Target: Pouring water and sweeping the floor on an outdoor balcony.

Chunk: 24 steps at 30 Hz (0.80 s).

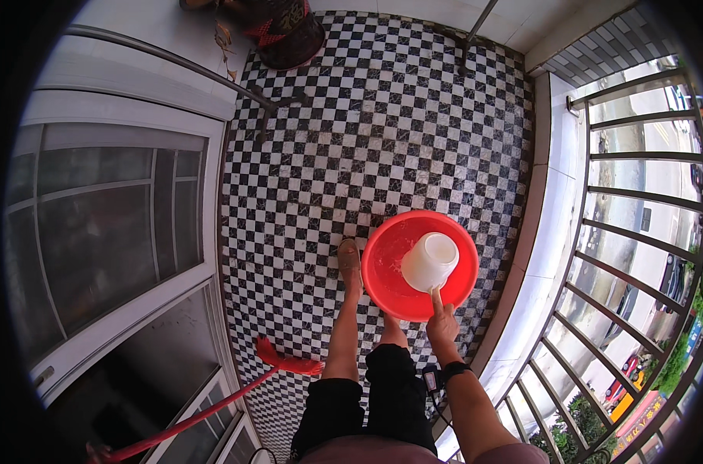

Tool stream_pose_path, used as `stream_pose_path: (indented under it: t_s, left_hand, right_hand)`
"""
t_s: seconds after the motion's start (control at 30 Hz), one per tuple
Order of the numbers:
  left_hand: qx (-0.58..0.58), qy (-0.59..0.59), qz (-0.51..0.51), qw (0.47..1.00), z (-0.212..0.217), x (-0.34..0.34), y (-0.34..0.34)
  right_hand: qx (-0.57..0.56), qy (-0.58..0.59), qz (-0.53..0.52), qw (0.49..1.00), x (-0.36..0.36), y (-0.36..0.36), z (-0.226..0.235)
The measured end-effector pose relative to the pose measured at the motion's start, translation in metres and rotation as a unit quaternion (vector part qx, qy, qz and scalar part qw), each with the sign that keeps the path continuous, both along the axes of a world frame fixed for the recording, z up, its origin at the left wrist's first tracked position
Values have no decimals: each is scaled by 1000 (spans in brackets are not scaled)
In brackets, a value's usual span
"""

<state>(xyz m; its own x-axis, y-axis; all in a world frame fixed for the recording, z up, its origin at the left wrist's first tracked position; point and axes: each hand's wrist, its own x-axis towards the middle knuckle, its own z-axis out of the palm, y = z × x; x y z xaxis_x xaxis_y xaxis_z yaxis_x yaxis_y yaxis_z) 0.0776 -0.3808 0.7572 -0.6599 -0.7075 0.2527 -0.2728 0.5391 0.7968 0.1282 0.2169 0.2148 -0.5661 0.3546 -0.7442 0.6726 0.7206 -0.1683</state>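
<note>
**A red basin held out over the checked floor**

Far to our left is a big glass door (pixel 112 232) with a white frame. Low down beside it lies a red mop (pixel 282 362), its long handle running toward the bottom left corner. We can't see our left hand at all, so we can't tell what it is doing.

Next comes the black and white checked floor (pixel 382 139). It has lots of open room ahead of us — only a dark pot (pixel 289 35) stands at the far end, with thin metal poles (pixel 204 73) leaning near it. One of our feet (pixel 350 263) sits on the tiles just left of the basin.

Then the red basin (pixel 419 264). A white plastic tub (pixel 429 261) sits inside it. Our right hand (pixel 442 321) grips the near rim, the fingers curled shut on it and one finger pointing up to the tub. The basin looks like thin plastic — light, a bit bendy, and wet inside we think, so it may be slippery. The rim is the best spot to hold. With one hand it could tip, and the tub could slide.

To the right the room is tight: a low white ledge (pixel 548 224), then a metal railing (pixel 637 232) with the street far below. We should keep the basin on the floor side.
</note>
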Motion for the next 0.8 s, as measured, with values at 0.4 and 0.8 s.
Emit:
stream_pose_path:
  t_s: [0.4,0.8]
  left_hand:
    - [200,-403,-417,790,-292,-170,285]
    - [221,-405,-299,835,-319,-171,309]
  right_hand:
    - [-495,266,-231,795,-108,-118,119]
    - [-501,362,60,784,-89,-138,78]
